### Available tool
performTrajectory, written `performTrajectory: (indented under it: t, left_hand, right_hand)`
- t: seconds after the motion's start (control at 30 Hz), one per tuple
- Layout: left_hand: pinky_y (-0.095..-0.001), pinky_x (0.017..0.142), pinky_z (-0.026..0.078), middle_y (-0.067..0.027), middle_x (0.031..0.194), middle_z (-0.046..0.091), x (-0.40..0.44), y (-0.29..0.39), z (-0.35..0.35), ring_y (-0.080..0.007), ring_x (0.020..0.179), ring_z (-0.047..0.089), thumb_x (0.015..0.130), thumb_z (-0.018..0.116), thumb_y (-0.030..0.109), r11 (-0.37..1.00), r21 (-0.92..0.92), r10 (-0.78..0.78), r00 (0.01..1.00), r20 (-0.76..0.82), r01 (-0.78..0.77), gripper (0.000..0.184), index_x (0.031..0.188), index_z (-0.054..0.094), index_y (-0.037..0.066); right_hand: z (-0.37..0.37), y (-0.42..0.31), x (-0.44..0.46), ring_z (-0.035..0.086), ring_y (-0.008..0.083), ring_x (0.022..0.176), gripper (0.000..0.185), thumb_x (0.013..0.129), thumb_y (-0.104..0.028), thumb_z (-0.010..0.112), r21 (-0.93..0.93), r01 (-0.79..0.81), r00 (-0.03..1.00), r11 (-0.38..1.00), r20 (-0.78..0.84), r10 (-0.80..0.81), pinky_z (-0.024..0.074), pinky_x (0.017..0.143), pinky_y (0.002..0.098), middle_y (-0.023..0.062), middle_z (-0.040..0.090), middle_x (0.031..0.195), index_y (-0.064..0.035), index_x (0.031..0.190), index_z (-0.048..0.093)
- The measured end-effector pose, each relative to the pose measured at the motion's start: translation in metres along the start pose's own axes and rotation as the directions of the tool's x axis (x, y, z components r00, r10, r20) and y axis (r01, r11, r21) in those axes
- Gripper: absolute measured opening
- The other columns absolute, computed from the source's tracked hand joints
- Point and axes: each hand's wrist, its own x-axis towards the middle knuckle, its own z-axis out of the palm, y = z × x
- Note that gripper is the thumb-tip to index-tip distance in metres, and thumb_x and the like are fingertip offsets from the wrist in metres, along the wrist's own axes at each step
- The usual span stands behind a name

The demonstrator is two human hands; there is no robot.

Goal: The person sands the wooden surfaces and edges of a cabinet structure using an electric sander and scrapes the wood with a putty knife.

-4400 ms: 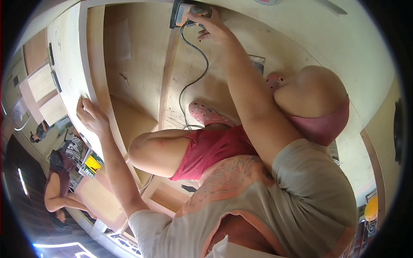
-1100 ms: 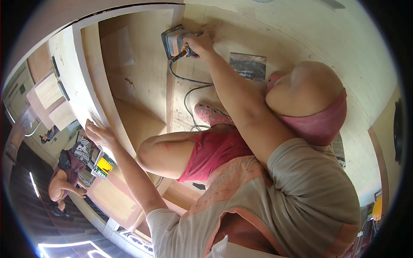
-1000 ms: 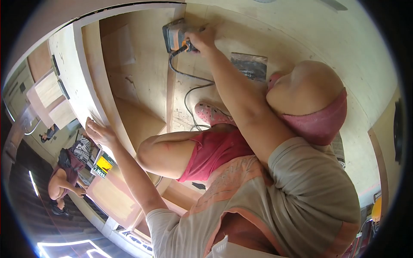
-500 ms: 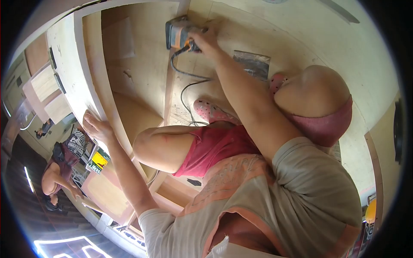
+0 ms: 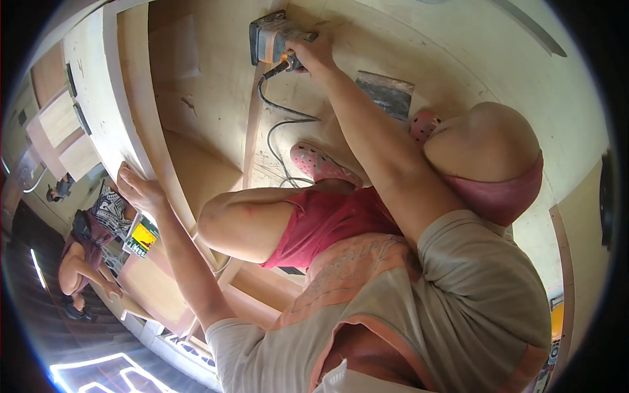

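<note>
At the top centre my right hand [image 5: 313, 52] is wrapped round the rear of a black and orange power sander [image 5: 270, 40]. The sander's flat pad faces left, close to a pale wooden panel [image 5: 347, 39]. A black cord [image 5: 268, 98] runs from it down past a pink clog [image 5: 318, 164]. On the left my left hand [image 5: 141, 188] rests against the white-painted edge board [image 5: 98, 85] of a wooden cabinet frame, its fingers stretched and holding nothing.
A dark rectangular sheet [image 5: 386, 95] lies near my right forearm. Open wooden compartments [image 5: 262, 288] are beside my bent knee. A co-worker [image 5: 82, 262] crouches at the left, near a yellow and green box [image 5: 142, 237]; another person [image 5: 60, 190] is farther back.
Compared with the earliest frame, the sander has turned and my right hand has moved slightly lower with it. The left hand has shifted a little along the edge board. The camera view has also shifted.
</note>
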Motion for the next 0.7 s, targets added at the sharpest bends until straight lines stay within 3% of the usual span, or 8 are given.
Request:
performTrajectory:
  t: [0.1,0.23,0.3,0.4,0.47,0.53,0.63,0.7]
  left_hand:
    - [-0.0479,0.086,0.040,-0.0252,0.104,0.059,0.003,0.009,-0.003,-0.0400,0.098,0.055,0.095,0.030,0.049,0.993,0.026,-0.113,0.993,0.028,0.112,0.063,0.105,0.061,-0.005]
    - [-0.0478,0.086,0.040,-0.0256,0.104,0.059,0.003,0.021,-0.008,-0.0399,0.098,0.055,0.095,0.030,0.049,0.994,0.018,-0.111,0.993,0.027,0.110,0.063,0.104,0.061,-0.005]
    - [-0.0465,0.094,0.039,-0.0267,0.114,0.057,0.002,0.018,-0.008,-0.0404,0.108,0.052,0.093,0.032,0.055,0.988,-0.032,-0.148,0.986,0.079,0.151,0.070,0.110,0.060,-0.006]
    - [-0.0472,0.086,0.041,-0.0261,0.104,0.059,0.001,0.007,-0.002,-0.0393,0.097,0.055,0.094,0.030,0.050,0.998,-0.030,-0.048,0.999,0.014,0.048,0.065,0.104,0.061,-0.006]
    - [-0.0472,0.086,0.041,-0.0261,0.105,0.059,0.002,0.012,-0.004,-0.0392,0.097,0.055,0.094,0.029,0.051,0.999,-0.020,-0.046,0.999,0.019,0.047,0.066,0.104,0.061,-0.005]
    - [-0.0471,0.086,0.041,-0.0260,0.105,0.059,0.001,0.013,-0.005,-0.0392,0.098,0.055,0.094,0.029,0.052,0.999,-0.005,-0.041,0.999,0.019,0.041,0.067,0.104,0.061,-0.005]
    - [-0.0475,0.087,0.041,-0.0264,0.105,0.059,0.002,0.011,-0.003,-0.0400,0.098,0.055,0.095,0.029,0.052,0.996,-0.011,-0.083,0.996,0.018,0.083,0.067,0.104,0.061,-0.005]
    - [-0.0474,0.089,0.041,-0.0266,0.106,0.059,0.001,0.015,-0.004,-0.0403,0.099,0.055,0.095,0.029,0.052,0.995,0.001,-0.096,0.995,0.014,0.096,0.066,0.104,0.062,-0.005]
  right_hand:
    - [0.001,0.008,-0.001,0.063,0.0228,0.067,0.074,0.062,-0.014,0.074,-0.018,0.021,1.000,1.000,0.012,-0.021,0.0532,0.047,0.0355,0.0166,0.059,0.091,-0.0028,0.125,0.036]
    - [0.010,0.031,-0.006,0.064,0.0235,0.068,0.073,0.061,-0.015,0.075,-0.066,-0.016,0.997,0.998,-0.073,0.011,0.0538,0.047,0.0357,0.0187,0.059,0.098,-0.0024,0.124,0.039]
    - [0.008,0.021,-0.011,0.064,0.0237,0.068,0.072,0.061,-0.015,0.075,-0.065,-0.063,0.996,0.996,-0.070,0.058,0.0540,0.047,0.0358,0.0191,0.058,0.100,-0.0020,0.123,0.040]
    - [0.002,0.000,-0.003,0.064,0.0277,0.069,0.069,0.060,-0.015,0.075,-0.051,0.044,0.998,0.998,-0.051,-0.046,0.0529,0.042,0.0348,0.0228,0.057,0.095,0.0071,0.116,0.043]
    - [0.000,-0.013,0.006,0.063,0.0260,0.061,0.065,0.061,-0.015,0.075,-0.042,0.065,0.995,0.997,-0.070,-0.068,0.0500,0.038,0.0348,0.0218,0.059,0.091,0.0085,0.113,0.044]
    - [-0.003,-0.020,0.017,0.062,0.0211,0.059,0.054,0.064,-0.016,0.076,-0.040,0.012,0.999,0.999,-0.044,-0.014,0.0511,0.044,0.0337,0.0159,0.061,0.092,0.0017,0.107,0.049]
    - [-0.009,-0.030,0.030,0.060,0.0161,0.055,0.033,0.069,-0.022,0.073,-0.001,0.000,0.999,1.000,0.040,0.000,0.0461,0.043,0.0293,0.0075,0.061,0.071,-0.0030,0.090,0.056]
    - [-0.010,-0.035,0.033,0.061,0.0162,0.056,0.033,0.069,-0.022,0.073,0.005,-0.008,0.999,1.000,0.034,0.008,0.0466,0.044,0.0298,0.0072,0.061,0.072,-0.0030,0.090,0.056]
